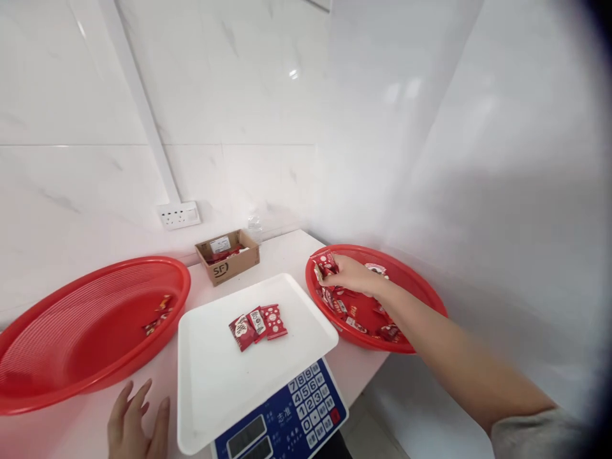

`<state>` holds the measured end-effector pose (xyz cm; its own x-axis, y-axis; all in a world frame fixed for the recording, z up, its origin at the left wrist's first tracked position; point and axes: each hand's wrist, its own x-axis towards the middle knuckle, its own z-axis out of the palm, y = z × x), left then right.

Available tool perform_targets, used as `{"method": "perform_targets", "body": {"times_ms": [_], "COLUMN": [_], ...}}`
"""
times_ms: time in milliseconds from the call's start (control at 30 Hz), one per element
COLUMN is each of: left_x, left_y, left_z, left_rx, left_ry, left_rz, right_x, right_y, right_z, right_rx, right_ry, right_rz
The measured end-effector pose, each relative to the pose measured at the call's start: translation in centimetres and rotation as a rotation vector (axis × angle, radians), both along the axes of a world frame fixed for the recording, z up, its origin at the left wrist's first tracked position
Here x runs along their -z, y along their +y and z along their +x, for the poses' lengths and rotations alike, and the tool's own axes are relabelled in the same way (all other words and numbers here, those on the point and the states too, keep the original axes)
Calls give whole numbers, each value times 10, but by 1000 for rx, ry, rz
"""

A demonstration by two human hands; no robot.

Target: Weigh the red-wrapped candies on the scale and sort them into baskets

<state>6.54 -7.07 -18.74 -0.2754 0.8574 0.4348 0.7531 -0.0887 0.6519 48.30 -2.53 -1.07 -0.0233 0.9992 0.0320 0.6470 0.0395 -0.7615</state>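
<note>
My right hand reaches over the right red basket, its fingers closed around red snack packets. More red and white packets lie on the floor of that basket. Near the table's front, left of the scale, my left hand rests with fingers apart and nothing in them. Between the hands stands a digital scale with a blue keypad panel. On its white tray lie red packets, side by side and partly overlapping.
At the left is a second red basket with a few small packets at its right end. A cardboard box holding red packets stands behind the scale, beside crumpled clear plastic. A wall socket and tiled walls close off the back.
</note>
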Motion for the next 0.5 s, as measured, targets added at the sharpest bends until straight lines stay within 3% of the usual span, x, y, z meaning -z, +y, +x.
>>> {"method": "perform_targets", "body": {"times_ms": [167, 267, 367, 500], "left_x": [-11, -11, -11, -11], "left_y": [-6, -7, -7, -6], "left_z": [4, 5, 5, 4], "left_rx": [4, -6, -1, 9], "left_ry": [4, -9, -22, -39], "left_rz": [-85, -82, -90, -99], "right_x": [4, 12, 17, 14], "right_y": [5, 5, 5, -1], "right_z": [-56, -80, -91, -90], "right_rx": [-227, -321, -336, -295], "right_ry": [97, 42, -24, -4], "right_rz": [22, -19, -76, -31]}}
